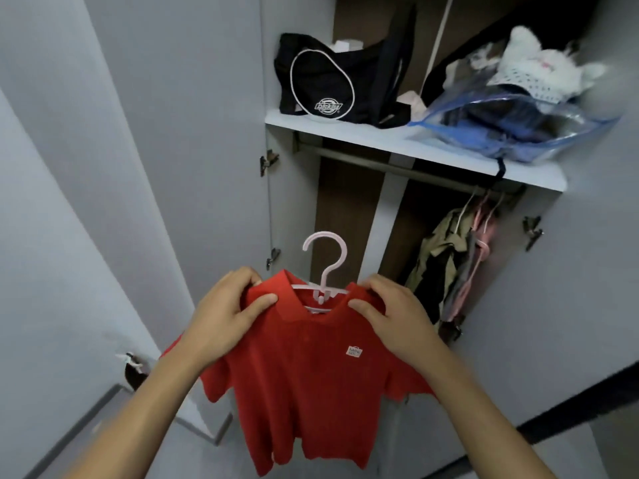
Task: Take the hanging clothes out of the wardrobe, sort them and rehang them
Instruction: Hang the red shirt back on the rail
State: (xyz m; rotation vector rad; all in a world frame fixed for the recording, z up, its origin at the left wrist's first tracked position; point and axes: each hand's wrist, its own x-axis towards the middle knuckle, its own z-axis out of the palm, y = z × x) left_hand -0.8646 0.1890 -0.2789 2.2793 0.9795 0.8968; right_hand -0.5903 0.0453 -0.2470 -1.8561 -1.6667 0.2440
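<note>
Before the open wardrobe, a red polo shirt [304, 375] hangs on a pale pink hanger [323, 271], held up in the air below the level of the rail [397, 169] and clear of it. The left hand [224, 316] pinches the shirt's shoulder beside the collar, thumb on the front and fingers curled behind; the right hand [394, 312] grips the opposite shoulder the same way. Held at both shoulders, the shirt stays spread and square on the hanger, so the hook stands upright between the hands, free to catch the rail; this looks like the seating or straightening step just ahead of rehanging. Most of the rail is bare, which leaves room for it, while a few garments [446, 264] are bunched at the far right end on their own hangers. Above the rail, the shelf [345, 131] carries a black bag [321, 81], a clear zip bag of clothes [511, 126] and a white plush toy [546, 67], well out of the shirt's path.
</note>
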